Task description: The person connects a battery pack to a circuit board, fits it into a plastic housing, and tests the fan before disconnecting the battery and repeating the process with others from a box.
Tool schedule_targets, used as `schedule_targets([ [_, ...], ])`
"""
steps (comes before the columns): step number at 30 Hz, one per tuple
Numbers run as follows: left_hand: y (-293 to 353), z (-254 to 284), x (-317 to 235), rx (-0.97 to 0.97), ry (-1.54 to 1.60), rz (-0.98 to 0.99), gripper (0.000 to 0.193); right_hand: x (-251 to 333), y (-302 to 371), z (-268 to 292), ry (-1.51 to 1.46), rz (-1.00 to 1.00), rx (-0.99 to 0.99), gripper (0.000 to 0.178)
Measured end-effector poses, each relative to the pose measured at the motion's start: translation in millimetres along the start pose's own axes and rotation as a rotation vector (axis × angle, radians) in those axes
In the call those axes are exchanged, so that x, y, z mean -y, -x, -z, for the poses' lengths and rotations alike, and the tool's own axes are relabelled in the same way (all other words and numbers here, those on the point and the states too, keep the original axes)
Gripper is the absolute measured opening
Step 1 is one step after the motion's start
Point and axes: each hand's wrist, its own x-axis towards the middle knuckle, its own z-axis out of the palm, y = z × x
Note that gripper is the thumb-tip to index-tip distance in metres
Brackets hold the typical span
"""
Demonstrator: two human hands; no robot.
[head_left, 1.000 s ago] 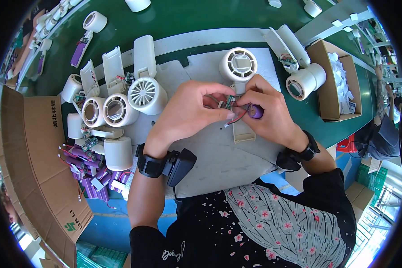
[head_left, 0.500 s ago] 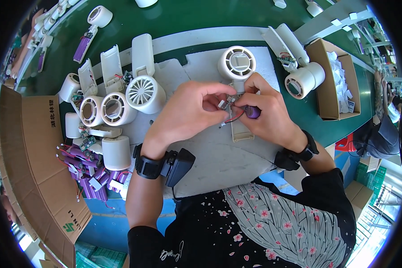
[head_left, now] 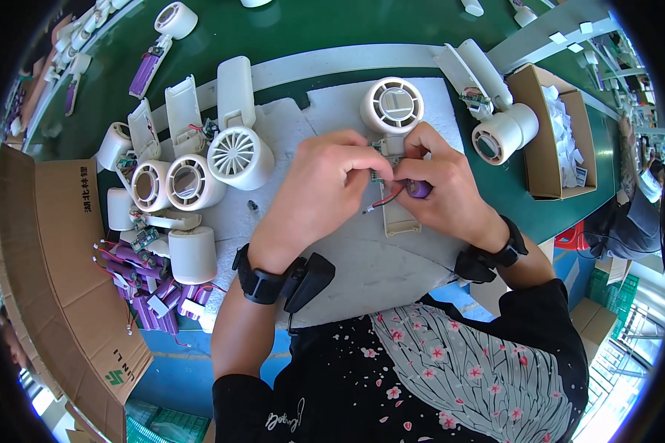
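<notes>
A white handheld fan (head_left: 391,105) lies on the grey mat in front of me, its round head away from me and its opened handle shell (head_left: 402,224) toward me. My left hand (head_left: 329,181) is closed, thumb and fingertips pinching a small green circuit board (head_left: 377,157) at the top of the handle. My right hand (head_left: 451,183) is closed round a purple battery (head_left: 420,189), its thumb and index finger at the board's other side. Red and black wires with a small plug (head_left: 373,207) hang between the hands. My fingers hide part of the board.
Several white fans (head_left: 192,181) with opened handles stand at the left, above a pile of purple batteries (head_left: 155,303). A cardboard box (head_left: 55,244) borders them. Another fan (head_left: 504,133) and a carton of white packets (head_left: 561,140) are at the right. Fans lie on the green belt (head_left: 310,26).
The board, tilted up between my fingers before, now sits lower against the handle. My left wrist has shifted right and slightly down, its fingers curled tighter. Fans on the green belt moved slightly right.
</notes>
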Motion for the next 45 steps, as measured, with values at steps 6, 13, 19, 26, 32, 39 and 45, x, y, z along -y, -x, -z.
schedule_targets([
  [6,-3,-6,-4,0.005,0.085,-0.126,0.019,1,-1,-2,0.016,0.016,-0.032,0.02],
  [13,-4,-15,-4,-0.054,0.124,-0.102,0.027,-4,2,-5,0.05,0.034,-0.065,0.017],
  [19,-2,-17,-4,-0.079,0.156,-0.061,0.035,-3,3,-1,0.004,0.041,-0.021,0.023],
  [26,-1,-19,-3,-0.073,0.195,-0.027,0.041,-3,2,5,-0.024,0.116,-0.151,0.027],
  [32,-2,-25,-4,-0.097,0.202,-0.03,0.04,-10,1,6,-0.029,0.124,-0.164,0.029],
  [39,1,-43,-2,-0.283,0.017,-0.022,0.042,-8,1,7,-0.042,0.087,-0.192,0.029],
  [45,1,-43,-4,-0.242,0.092,0.04,0.043,-6,1,9,0.011,0.095,-0.189,0.027],
])
